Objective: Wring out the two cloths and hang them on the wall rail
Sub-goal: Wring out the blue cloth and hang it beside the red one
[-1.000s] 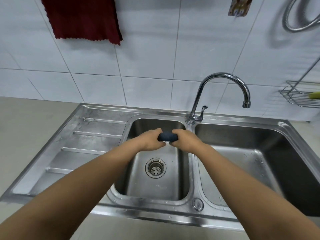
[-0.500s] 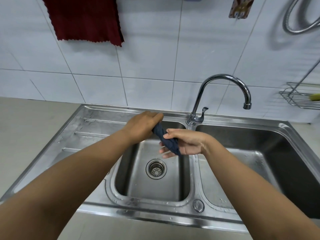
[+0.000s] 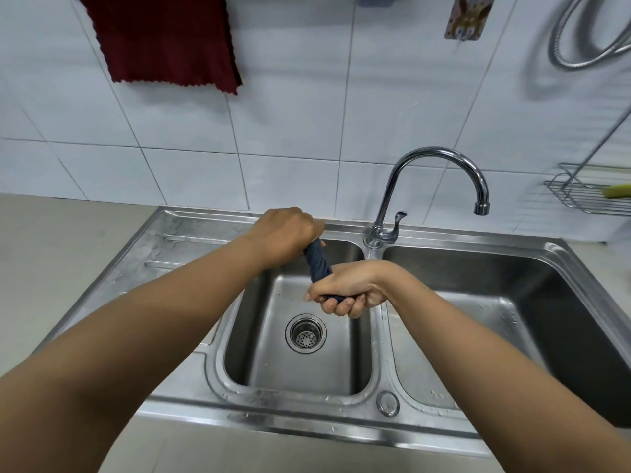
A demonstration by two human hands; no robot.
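Observation:
A dark blue cloth (image 3: 317,264), twisted into a tight rope, runs between my two hands above the small left basin (image 3: 300,363). My left hand (image 3: 286,233) grips its upper end near the basin's back rim. My right hand (image 3: 348,288) is closed around its lower end, fingers curled underneath. Both ends of the cloth are hidden inside my fists. A dark red cloth (image 3: 167,39) hangs spread against the white tiled wall at the top left; whatever holds it is out of frame.
A curved chrome faucet (image 3: 440,175) stands between the two basins, spout over the large right basin (image 3: 505,302). A ribbed drainboard (image 3: 177,254) lies to the left. A wire rack (image 3: 587,196) and a metal hose (image 3: 580,35) are on the right wall.
My hands went from side by side to one above the other. The left hand rose toward the back rim, and the right hand closed from loose to a firm fist on the cloth.

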